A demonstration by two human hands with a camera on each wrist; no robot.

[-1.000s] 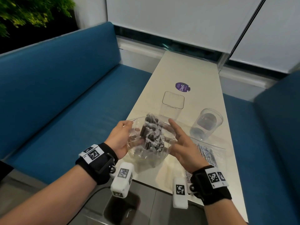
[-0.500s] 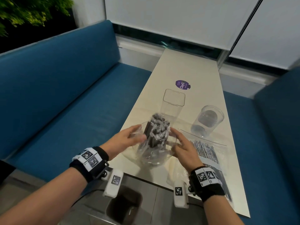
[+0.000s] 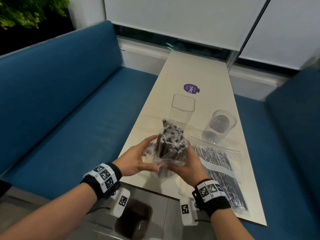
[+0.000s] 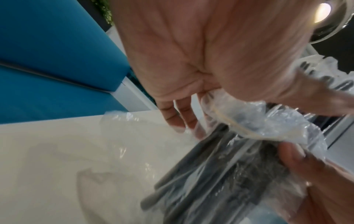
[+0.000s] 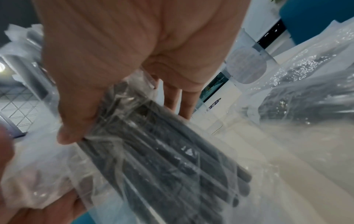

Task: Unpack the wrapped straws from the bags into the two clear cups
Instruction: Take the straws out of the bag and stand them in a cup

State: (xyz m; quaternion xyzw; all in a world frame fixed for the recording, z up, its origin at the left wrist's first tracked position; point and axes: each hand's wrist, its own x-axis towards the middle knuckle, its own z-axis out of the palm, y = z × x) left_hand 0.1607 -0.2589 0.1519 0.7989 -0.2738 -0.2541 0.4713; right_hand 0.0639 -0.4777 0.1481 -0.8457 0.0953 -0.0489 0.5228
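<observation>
A bundle of dark wrapped straws (image 3: 170,144) stands on end near the table's front edge, its top sticking out of a crumpled clear bag (image 3: 166,161). My left hand (image 3: 136,157) grips the bag and bundle from the left, and my right hand (image 3: 186,166) grips them from the right. In the wrist views the straws (image 4: 216,171) (image 5: 164,153) show through the plastic under my thumbs. A tall square clear cup (image 3: 182,110) stands just behind the bundle. A round clear cup (image 3: 219,126) stands to the right of it. Both cups look empty.
A second clear bag of wrapped straws (image 3: 218,170) lies flat on the white table (image 3: 195,70) at the right. A purple sticker (image 3: 191,88) sits beyond the square cup. Blue benches (image 3: 69,104) flank the table on both sides.
The bag has been pushed down the bundle, so more of the straws stand out above it. Both hands have closed in around the bundle and bag.
</observation>
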